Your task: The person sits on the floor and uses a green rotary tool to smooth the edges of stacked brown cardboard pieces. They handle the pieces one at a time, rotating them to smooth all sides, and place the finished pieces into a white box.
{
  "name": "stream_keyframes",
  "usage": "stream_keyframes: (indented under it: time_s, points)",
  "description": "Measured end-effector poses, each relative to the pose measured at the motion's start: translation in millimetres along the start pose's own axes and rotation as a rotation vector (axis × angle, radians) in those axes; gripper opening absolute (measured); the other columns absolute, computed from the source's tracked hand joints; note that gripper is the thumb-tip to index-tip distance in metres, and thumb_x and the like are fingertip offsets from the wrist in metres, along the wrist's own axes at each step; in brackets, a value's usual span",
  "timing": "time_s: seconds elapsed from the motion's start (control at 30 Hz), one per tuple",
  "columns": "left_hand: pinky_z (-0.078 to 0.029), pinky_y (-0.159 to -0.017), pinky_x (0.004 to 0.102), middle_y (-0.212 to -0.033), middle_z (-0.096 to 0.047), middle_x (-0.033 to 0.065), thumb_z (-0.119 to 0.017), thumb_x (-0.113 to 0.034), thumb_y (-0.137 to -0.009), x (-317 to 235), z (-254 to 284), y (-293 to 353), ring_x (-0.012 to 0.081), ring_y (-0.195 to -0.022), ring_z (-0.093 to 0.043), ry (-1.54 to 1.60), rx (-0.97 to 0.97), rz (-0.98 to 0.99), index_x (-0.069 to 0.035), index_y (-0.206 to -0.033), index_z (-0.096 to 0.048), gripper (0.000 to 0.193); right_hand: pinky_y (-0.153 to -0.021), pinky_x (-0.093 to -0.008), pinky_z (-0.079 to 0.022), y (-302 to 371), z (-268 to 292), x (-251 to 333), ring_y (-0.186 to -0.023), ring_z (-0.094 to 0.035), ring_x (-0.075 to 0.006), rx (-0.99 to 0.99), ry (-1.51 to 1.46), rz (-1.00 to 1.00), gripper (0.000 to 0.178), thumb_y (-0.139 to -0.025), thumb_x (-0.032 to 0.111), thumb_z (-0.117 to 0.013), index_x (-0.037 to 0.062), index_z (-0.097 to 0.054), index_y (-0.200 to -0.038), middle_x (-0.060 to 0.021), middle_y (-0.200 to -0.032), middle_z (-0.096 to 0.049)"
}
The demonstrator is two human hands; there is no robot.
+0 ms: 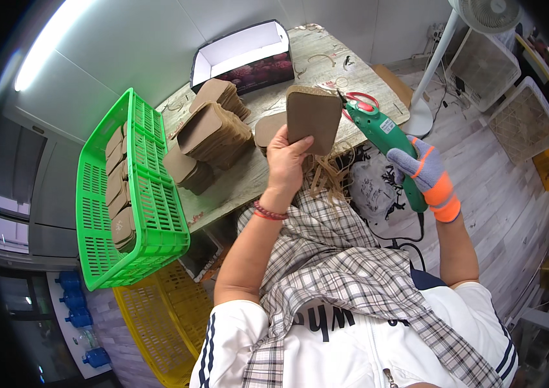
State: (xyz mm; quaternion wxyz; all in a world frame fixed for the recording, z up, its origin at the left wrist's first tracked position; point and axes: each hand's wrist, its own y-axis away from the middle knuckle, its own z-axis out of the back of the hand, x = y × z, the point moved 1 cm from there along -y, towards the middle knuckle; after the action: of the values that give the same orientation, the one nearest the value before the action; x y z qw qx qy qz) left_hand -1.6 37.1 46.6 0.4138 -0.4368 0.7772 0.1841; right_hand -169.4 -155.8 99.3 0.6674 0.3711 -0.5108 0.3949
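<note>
The left hand (287, 157) grips the near end of a brown pad (316, 118), whose long axis runs away from that hand. The gloved right hand (422, 171), further right, grasps a green cutter (375, 125), its tip beside the pad's far right corner; contact is unclear.

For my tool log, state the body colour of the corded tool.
The corded tool is mostly green, showing best in the head view.
</note>
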Motion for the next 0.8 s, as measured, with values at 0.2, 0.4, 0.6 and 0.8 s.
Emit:
stream_keyframes:
  time_s: [0.2, 0.4, 0.6, 0.8]
  points:
    - [-0.052, -0.079, 0.0267, -0.100, -0.066, 0.0065, -0.057, 0.012, -0.079, -37, 19, -7, 0.0121, -0.086, -0.063, -0.301, 0.110, 0.148, 0.003, -0.111, -0.060, 0.033, -0.049, -0.0222, -0.042, 9, 17, 9, -0.052, -0.051, -0.0065, 0.133, 0.089, -0.065, 0.035, -0.081, 0.027, -0.070, -0.0009, -0.059, -0.098, -0.0002, -0.061, -0.054]
    - [-0.050, -0.080, 0.0255, -0.100, -0.066, 0.0051, -0.058, 0.013, -0.078, -46, 21, -6, 0.0116, -0.087, -0.062, -0.431, 0.203, 0.311, 0.003, -0.110, -0.061, 0.034, -0.044, -0.0206, -0.038, 14, 11, 11, -0.048, -0.048, -0.0039, 0.159, 0.054, -0.049, 0.034, -0.080, 0.028, -0.073, 0.0015, -0.061, -0.097, 0.0019, -0.061, -0.054]
    - [-0.049, -0.084, 0.0262, -0.103, -0.065, 0.0060, -0.059, 0.012, -0.077, -42, 21, -1, 0.0120, -0.091, -0.061, -0.511, 0.244, 0.417, 0.003, -0.116, -0.059, 0.040, -0.045, -0.0203, -0.039, 6, 6, 7, -0.049, -0.048, -0.0044, 0.169, 0.032, -0.053, 0.032, -0.080, 0.028, -0.072, 0.0019, -0.061, -0.095, 0.0017, -0.062, -0.054]
    - [-0.047, -0.078, 0.0229, -0.091, -0.064, 0.0024, -0.063, 0.008, -0.077, -56, 21, -5, 0.0090, -0.083, -0.058, -0.825, 0.218, 0.224, 0.002, -0.102, -0.061, 0.026, -0.046, -0.0210, -0.039, 7, 8, 6, -0.049, -0.049, -0.0047, 0.225, 0.012, -0.080, 0.032, -0.081, 0.028, -0.072, 0.0011, -0.061, -0.094, 0.0014, -0.060, -0.054]
